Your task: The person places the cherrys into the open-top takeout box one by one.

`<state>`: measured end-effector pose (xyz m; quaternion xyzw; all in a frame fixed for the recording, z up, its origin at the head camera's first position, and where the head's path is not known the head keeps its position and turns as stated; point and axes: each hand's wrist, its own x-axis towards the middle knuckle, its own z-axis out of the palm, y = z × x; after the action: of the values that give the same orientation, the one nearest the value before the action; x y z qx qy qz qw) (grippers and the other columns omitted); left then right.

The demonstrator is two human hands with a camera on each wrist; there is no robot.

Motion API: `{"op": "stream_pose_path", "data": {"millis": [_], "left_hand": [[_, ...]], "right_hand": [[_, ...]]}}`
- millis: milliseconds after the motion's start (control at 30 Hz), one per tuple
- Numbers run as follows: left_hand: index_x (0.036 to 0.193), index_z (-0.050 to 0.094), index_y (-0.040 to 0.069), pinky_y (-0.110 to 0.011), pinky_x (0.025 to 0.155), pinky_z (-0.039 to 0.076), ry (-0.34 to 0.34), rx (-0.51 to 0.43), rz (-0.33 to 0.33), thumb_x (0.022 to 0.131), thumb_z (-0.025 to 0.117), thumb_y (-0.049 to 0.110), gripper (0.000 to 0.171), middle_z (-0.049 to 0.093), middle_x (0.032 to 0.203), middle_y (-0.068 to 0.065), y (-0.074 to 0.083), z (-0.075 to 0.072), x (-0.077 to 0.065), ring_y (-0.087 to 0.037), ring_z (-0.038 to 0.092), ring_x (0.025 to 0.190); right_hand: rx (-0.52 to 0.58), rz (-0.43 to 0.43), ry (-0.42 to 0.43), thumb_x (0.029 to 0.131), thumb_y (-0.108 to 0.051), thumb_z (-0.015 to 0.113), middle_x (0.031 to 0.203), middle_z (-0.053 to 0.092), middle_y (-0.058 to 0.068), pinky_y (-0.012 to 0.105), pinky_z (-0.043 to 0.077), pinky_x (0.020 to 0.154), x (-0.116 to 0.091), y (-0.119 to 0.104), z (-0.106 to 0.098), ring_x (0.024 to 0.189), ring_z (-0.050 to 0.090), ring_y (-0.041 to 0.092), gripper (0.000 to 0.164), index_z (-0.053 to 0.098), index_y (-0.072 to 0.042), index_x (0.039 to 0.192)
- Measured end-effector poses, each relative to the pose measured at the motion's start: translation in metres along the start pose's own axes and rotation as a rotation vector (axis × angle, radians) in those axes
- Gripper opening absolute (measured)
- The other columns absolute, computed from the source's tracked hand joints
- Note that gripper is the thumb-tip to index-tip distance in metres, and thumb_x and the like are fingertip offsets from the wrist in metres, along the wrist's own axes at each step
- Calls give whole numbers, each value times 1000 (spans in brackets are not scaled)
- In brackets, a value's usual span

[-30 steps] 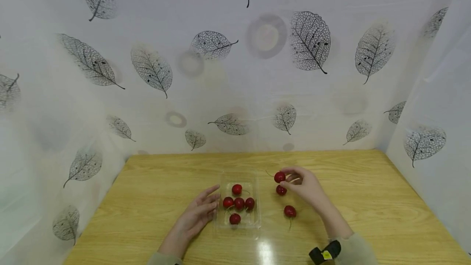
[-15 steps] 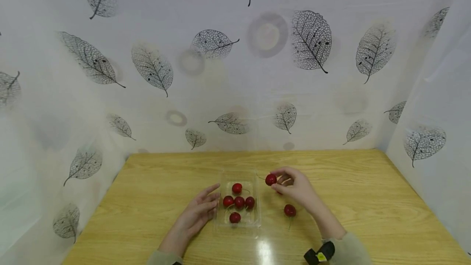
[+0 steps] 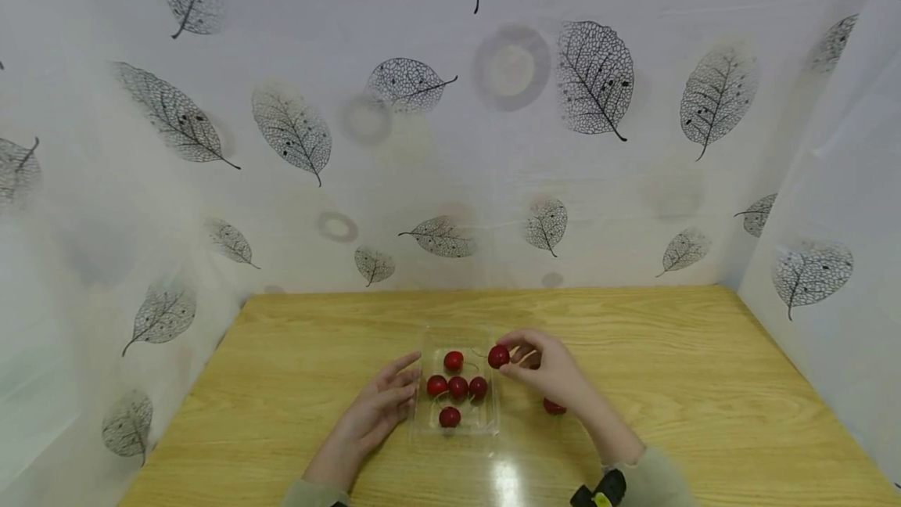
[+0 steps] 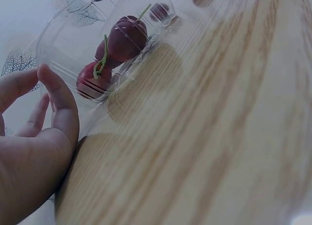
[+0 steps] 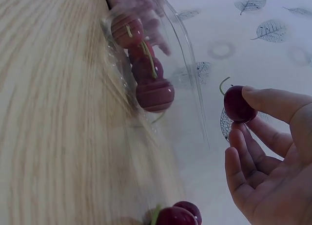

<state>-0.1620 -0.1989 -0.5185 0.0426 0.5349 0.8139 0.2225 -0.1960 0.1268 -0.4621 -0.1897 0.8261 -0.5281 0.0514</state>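
My right hand [image 3: 545, 366] pinches a dark red cherry [image 3: 499, 356] between thumb and fingers at the right edge of a clear plastic box [image 3: 454, 433]. In the right wrist view the held cherry [image 5: 239, 104] has a curved green stem and is raised beside the box wall. Inside the box lie several red cherries [image 3: 457, 389], some with green stems. My left hand [image 3: 380, 405] rests at the box's left side, fingers loosely extended; in the left wrist view its fingertips [image 4: 44, 71] are right at the clear wall.
On the wooden table [image 3: 317, 335], a loose cherry [image 3: 554, 407] shows partly behind my right forearm. Two loose cherries [image 5: 175, 216] appear at the bottom of the right wrist view. A white leaf-patterned sheet [image 3: 338, 178] stands behind and at both sides.
My right hand has carried the cherry leftward from over the table to the box's right edge, now covering one loose cherry in the head view. My left hand and the box have stayed put.
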Motion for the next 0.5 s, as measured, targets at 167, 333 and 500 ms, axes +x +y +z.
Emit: {"op": "stream_pose_path", "data": {"millis": [167,333,500], "left_hand": [[157,45,19,-16,88,52,1,-10,-2,107,52,-1,55,56,130,4,0,0,0,-2,59,106],[160,42,16,-16,88,52,3,-12,-3,107,54,-1,57,56,130,4,0,0,0,-2,59,106],[160,40,15,-16,88,52,-1,-12,1,107,53,-1,57,56,128,5,-1,-1,0,-2,59,106]], "right_hand": [[8,-60,-25,92,-11,82,114,74,17,24,60,82,1,-2,8,93,67,11,36,71,0,124],[3,-86,-47,89,-8,83,114,74,17,27,61,85,0,-5,14,94,68,13,37,72,1,123],[-25,-97,-64,88,-10,83,114,74,14,26,61,86,-1,-9,20,94,68,10,37,72,-1,122]]}}
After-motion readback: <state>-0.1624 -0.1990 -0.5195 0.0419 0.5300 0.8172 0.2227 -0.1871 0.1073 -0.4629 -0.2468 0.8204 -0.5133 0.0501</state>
